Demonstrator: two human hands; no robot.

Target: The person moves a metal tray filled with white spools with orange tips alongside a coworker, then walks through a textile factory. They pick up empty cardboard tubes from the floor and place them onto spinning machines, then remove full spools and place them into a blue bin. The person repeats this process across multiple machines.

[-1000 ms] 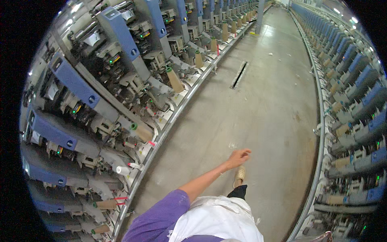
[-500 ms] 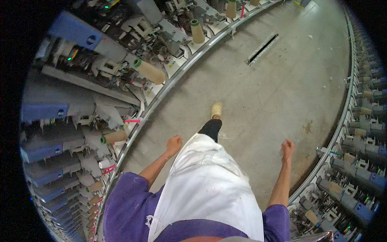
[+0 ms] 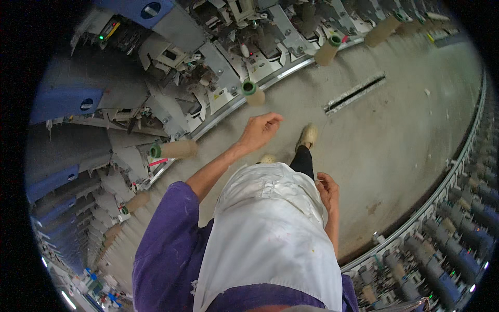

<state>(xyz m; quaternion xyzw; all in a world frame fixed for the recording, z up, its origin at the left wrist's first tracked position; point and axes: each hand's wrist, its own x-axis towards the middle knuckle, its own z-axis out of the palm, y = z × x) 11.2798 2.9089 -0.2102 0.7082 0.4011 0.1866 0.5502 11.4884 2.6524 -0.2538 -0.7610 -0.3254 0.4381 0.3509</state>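
My left hand [image 3: 259,132] is held out over the walkway with its fingers curled in. What they hold, if anything, is hidden. Just beyond it a tan yarn cone with a green top [image 3: 255,97] stands out from the machine row on the left. Close to the right side of my white apron [image 3: 270,229] is my right hand [image 3: 328,191], its fingers bent and closed. I cannot make out anything between them. A second yarn cone [image 3: 179,149] projects from the machines to the left of my left forearm.
Machines with blue-grey housings [image 3: 67,104] line the left, edged by a metal rail [image 3: 213,120]. More cones, such as a tan one [image 3: 326,53], stick out past it. Another machine row [image 3: 436,244] curves along the right. A dark floor slot [image 3: 356,93] lies ahead.
I have stepped forward and turned toward the left machine row, which now appears nearer. My left hand has risen toward a yarn cone, and my right hand has come in beside the apron.
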